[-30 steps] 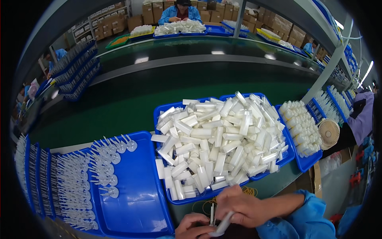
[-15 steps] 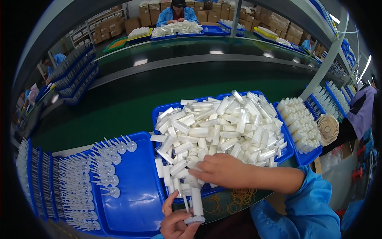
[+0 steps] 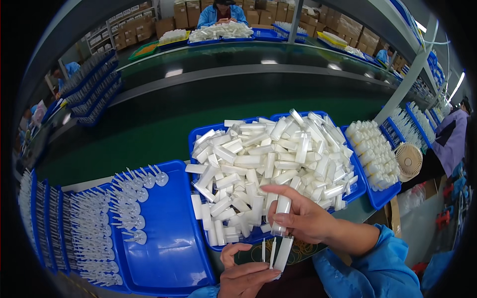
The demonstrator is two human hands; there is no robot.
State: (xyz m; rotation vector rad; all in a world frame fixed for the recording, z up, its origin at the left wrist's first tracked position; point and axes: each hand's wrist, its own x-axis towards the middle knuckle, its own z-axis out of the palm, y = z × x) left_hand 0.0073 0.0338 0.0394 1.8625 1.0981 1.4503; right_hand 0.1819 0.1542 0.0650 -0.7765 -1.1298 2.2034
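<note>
Low in the middle, my left hand [image 3: 246, 278] is closed around a white plastic piece with thin upright prongs [image 3: 273, 253]. A white block [image 3: 283, 254] stands alongside the prongs; my left hand mostly covers the lower end. Above it, my right hand [image 3: 305, 216] pinches another white block in a clear sleeve [image 3: 281, 213] between thumb and fingers, its lower end close over the first block. Whether the two touch I cannot tell. Behind my hands, a heap of similar white blocks [image 3: 258, 161] fills two blue trays [image 3: 195, 136].
At left, a blue tray [image 3: 164, 248] holds rows of round clear-white bases with upright prongs [image 3: 136, 237]. Right of the heap stand a tray of white parts [image 3: 372, 154] and a small beige fan [image 3: 409, 160]. Rubber bands [image 3: 303, 251] lie below the heap. Across the green conveyor [image 3: 164, 119] sits a co-worker [image 3: 222, 17].
My right hand has come back from the heap with a white block and now holds it over my left hand. The left hand has shifted slightly right, and its pronged piece is turned.
</note>
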